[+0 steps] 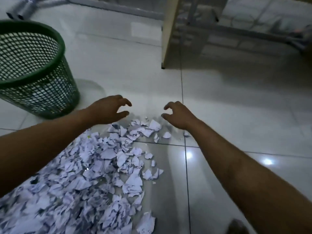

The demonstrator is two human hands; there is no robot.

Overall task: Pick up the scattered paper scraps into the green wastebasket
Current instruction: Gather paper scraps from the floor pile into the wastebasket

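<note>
My left hand (108, 109) and right hand (177, 115): fingers loosely curled, empty, above far edge of paper scraps (94, 166), torn, crumpled, on glossy tiled floor (236, 107). Green mesh wastebasket (33, 78): upright, left.

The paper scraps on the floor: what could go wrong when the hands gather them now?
1. The scraps are small and loose; scooped by the left hand and right hand, some may fall on the way.
2. The wastebasket has mesh walls; tiny bits might slip through.
3. It stands to the left, apart from the pile, so carried scraps could scatter again.
</note>
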